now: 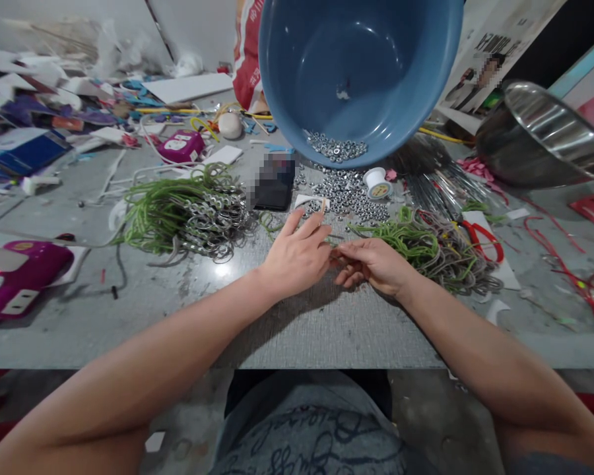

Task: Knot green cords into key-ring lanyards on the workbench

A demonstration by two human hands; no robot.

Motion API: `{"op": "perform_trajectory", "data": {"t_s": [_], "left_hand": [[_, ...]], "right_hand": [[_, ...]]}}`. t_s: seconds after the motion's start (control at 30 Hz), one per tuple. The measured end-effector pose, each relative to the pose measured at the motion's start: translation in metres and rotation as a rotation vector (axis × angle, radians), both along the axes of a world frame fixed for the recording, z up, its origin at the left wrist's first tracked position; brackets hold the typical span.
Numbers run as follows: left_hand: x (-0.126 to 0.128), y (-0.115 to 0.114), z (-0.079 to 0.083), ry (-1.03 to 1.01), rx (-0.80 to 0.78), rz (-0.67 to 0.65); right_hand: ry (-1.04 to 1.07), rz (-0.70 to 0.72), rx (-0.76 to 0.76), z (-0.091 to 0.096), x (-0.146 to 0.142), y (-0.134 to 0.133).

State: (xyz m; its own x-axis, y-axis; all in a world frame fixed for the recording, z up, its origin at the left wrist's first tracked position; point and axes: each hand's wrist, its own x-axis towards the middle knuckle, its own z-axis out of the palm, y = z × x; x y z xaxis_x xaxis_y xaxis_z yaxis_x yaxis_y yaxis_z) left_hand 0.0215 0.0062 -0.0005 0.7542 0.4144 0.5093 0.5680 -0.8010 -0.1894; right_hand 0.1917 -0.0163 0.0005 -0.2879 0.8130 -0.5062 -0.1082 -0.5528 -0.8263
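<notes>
My left hand (297,254) and my right hand (373,264) meet at the middle of the grey table (297,330). Both pinch a thin green cord (334,243) between their fingertips. A loose pile of small metal nuts (346,194) lies just beyond the hands, spilling from a tilted blue basin (359,72). To the right of my right hand lies a heap of green and grey cords (435,254). On the left sits a bundle of green cords threaded with metal nuts (193,214).
Red-handled scissors (482,237) lie at the right, near a steel bowl (544,135). A dark phone (274,185), a white thread spool (377,183) and a magenta device (14,277) are on the table. Papers and clutter fill the far left.
</notes>
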Motion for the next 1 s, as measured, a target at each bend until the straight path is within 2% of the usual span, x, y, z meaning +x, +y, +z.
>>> {"op": "perform_trajectory", "data": {"t_s": [0.27, 0.4, 0.5, 0.63, 0.73, 0.8, 0.9, 1.0], "left_hand": [[0.000, 0.000, -0.001, 0.013, 0.032, 0.017], [0.000, 0.001, -0.002, -0.019, -0.070, 0.030], [-0.002, 0.002, 0.000, -0.140, -0.264, -0.041], [-0.004, 0.001, 0.005, -0.299, -0.753, -0.214], [-0.005, 0.002, 0.009, -0.367, -1.023, -0.140], [-0.005, 0.003, 0.012, -0.379, -1.122, -0.102], [-0.008, 0.008, 0.018, -0.381, -1.227, -0.106], [-0.015, 0.016, 0.026, -0.471, -1.204, -0.029]], "right_hand": [[-0.083, 0.079, 0.059, -0.004, 0.002, -0.002], [-0.133, 0.103, 0.161, -0.004, 0.003, -0.005], [-0.139, 0.130, 0.260, -0.003, 0.003, -0.007], [-0.069, 0.098, 0.345, -0.001, 0.002, -0.009], [0.015, -0.073, 0.466, 0.002, 0.004, -0.007], [0.089, -0.184, 0.522, 0.005, 0.007, -0.004], [0.200, -0.265, 0.472, 0.008, 0.017, 0.004], [0.258, -0.382, 0.460, 0.005, 0.030, 0.015]]}}
